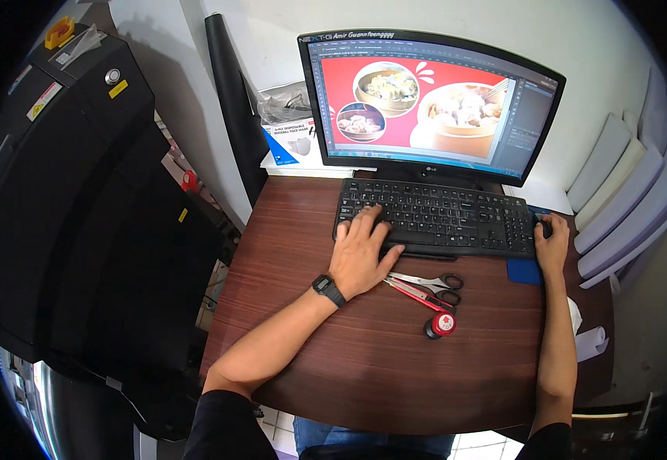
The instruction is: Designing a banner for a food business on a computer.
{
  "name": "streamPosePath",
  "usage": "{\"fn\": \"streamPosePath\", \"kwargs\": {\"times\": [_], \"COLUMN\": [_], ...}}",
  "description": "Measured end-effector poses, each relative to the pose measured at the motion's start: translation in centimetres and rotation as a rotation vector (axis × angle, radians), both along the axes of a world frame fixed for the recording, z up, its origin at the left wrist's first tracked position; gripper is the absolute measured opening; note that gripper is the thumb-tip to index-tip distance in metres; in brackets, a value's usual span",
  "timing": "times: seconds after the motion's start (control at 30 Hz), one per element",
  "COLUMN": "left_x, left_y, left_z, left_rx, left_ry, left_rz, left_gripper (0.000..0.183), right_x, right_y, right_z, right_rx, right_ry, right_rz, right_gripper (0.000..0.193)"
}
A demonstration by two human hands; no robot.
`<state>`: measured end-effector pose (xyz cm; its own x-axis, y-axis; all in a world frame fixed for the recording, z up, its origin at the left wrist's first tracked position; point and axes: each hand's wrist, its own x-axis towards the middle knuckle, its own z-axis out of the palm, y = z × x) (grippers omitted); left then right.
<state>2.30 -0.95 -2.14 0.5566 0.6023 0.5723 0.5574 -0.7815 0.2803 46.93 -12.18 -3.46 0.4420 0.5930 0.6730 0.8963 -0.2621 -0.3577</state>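
My left hand (pixel 360 257) lies over the left part of a black keyboard (pixel 441 218), its fingers spread across the keys and the thumb stretched to the right. A black digital watch (pixel 328 290) is on that wrist. Beyond the keyboard's right end, my right hand (pixel 553 244) curls over a dark computer mouse (pixel 545 225), most of which it hides. Part of a blue mouse pad (pixel 523 271) shows beside it. Above the keyboard stands a monitor (pixel 456 157) displaying a red design with round pictures of dumplings in steamer baskets.
Near my left wrist lie black-handled scissors (pixel 448 282), a red utility knife (pixel 418 296) and a red-and-black round stamp (pixel 444 324) on the brown desk (pixel 395 376). A face mask box (pixel 293 144) stands left of the monitor. Paper rolls (pixel 625 203) lean at right; a large black machine (pixel 80 215) stands left.
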Motion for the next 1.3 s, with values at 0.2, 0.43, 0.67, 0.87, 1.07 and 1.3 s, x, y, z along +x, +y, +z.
{"fn": "streamPosePath", "kwargs": {"times": [0.2, 0.43, 0.67, 0.87, 1.07, 1.3], "left_x": [0.13, 0.18, 0.16, 0.10, 0.24, -0.01], "left_y": [0.01, 0.09, 0.12, 0.13, 0.14, 0.03], "left_z": [0.03, -0.19, -0.24, -0.28, -0.24, 0.31], "left_rx": [0.038, 0.042, 0.033, 0.035, 0.024, 0.025], "left_ry": [0.042, 0.042, 0.044, 0.042, 0.042, 0.010], "left_rz": [-0.096, -0.100, -0.102, -0.096, -0.099, -0.102], "left_gripper": [0.039, 0.037, 0.037, 0.037, 0.038, 0.034], "right_x": [0.12, -0.27, 0.12, -0.32, 0.34, 0.16], "right_y": [-0.05, -0.11, -0.08, 0.03, -0.08, -0.07], "right_z": [0.06, 0.34, 0.05, 0.23, -0.11, -0.11], "right_rx": [-0.004, -0.017, 0.000, -0.005, 0.004, 0.011], "right_ry": [0.016, 0.031, 0.018, 0.025, 0.012, 0.049], "right_rz": [-0.018, -0.020, -0.008, -0.012, 0.000, 0.015], "right_gripper": [0.024, 0.024, 0.023, 0.023, 0.024, 0.025]}}
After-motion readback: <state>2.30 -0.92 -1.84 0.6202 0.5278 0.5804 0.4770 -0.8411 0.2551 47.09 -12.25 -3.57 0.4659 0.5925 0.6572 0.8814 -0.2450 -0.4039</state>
